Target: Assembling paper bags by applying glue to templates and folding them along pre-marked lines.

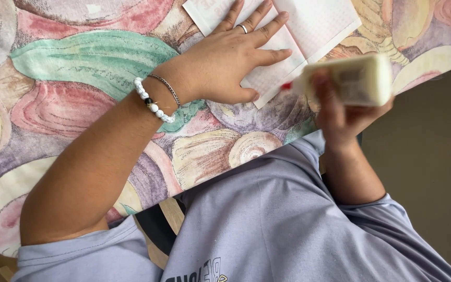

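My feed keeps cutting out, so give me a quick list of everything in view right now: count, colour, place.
Paper sheets: at least two overlapping, white with faint pink print, top centre on the tablecloth.
Glue bottle: one, cream-white with a red tip, blurred, held at the table edge with the tip at the paper's edge.
Tablecloth: one, pastel shell pattern in pink, green, purple and yellow, covering the table.
Bead bracelet: one, white beads with one dark bead, left wrist.
Chain bracelet: one, thin, silver, left wrist.
Ring: one, silver, on a left-hand finger.
Shirt: one, lavender-grey, lower frame.
Left hand: flat, pressing on the paper.
Right hand: wrapped around the glue bottle.
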